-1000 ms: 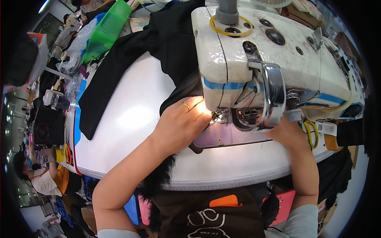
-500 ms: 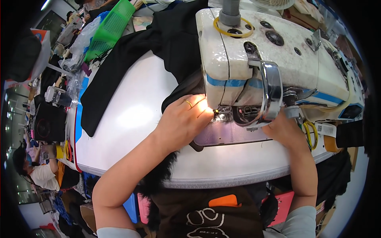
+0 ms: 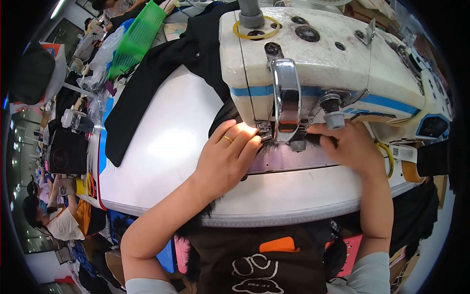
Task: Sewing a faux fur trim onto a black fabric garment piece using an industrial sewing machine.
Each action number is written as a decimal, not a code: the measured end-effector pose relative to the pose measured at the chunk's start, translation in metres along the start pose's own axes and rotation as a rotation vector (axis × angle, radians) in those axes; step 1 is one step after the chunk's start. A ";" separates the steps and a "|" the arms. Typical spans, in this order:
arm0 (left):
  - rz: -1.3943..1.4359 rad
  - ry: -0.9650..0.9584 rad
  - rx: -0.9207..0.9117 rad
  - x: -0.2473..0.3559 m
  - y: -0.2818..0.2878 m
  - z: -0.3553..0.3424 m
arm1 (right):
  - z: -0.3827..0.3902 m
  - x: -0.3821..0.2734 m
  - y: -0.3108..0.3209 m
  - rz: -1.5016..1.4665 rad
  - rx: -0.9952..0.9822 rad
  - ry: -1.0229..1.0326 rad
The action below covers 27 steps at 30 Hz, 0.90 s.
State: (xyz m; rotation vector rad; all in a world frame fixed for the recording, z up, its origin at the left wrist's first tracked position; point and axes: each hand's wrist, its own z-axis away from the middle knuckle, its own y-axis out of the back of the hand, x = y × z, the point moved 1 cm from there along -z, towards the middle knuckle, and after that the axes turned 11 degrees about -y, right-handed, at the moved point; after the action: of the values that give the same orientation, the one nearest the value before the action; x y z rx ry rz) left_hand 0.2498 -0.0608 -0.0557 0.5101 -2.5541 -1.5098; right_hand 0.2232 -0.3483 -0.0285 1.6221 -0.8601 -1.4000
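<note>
A white sewing machine (image 3: 313, 68) with a blue stripe stands at the right, a shiny metal lever (image 3: 286, 93) on its front. Beside the presser foot (image 3: 264, 132), my left hand (image 3: 227, 156), with a ring on one finger, is closed on the edge of black fabric (image 3: 224, 115). My right hand (image 3: 353, 147) is at the other side of the foot, thumb and fingers closed on dark furry material (image 3: 314, 139). Both hands' fingertips are partly hidden. Black cloth (image 3: 147, 78) trails from the machine across the white table (image 3: 169, 132) to the left.
A green plastic basket (image 3: 137, 39) sits at the far left. A yellow ring (image 3: 257, 30) lies around the post on the machine. An orange flat object (image 3: 279, 244) rests on the dark brown apron (image 3: 215, 259). Another person (image 3: 63, 220) sits to the left.
The view has shifted, so the machine appears further left. My right hand has come out from behind the lever to the foot, and dark fur now shows there. My left hand stays beside the foot.
</note>
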 end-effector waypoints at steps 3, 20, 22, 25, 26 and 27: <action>-0.030 0.033 -0.054 0.004 0.006 -0.006 | 0.004 -0.012 -0.002 0.030 0.055 0.107; 0.027 0.037 -0.086 -0.008 0.000 0.002 | -0.008 -0.011 -0.030 0.186 0.209 0.462; 0.020 0.024 -0.080 -0.006 0.001 0.001 | -0.007 -0.011 -0.028 0.228 0.206 0.404; 0.012 0.018 -0.066 -0.010 -0.003 0.002 | -0.007 -0.008 -0.029 0.210 0.224 0.384; 0.002 0.019 -0.079 -0.012 -0.005 0.003 | -0.007 -0.007 -0.030 0.195 0.221 0.377; -0.009 0.022 -0.093 -0.014 -0.006 0.003 | -0.008 -0.006 -0.029 0.179 0.218 0.371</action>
State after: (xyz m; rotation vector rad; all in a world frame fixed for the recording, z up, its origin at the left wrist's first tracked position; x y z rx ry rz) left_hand 0.2634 -0.0560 -0.0618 0.5236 -2.4549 -1.6079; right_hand 0.2297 -0.3285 -0.0517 1.8431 -0.9311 -0.8676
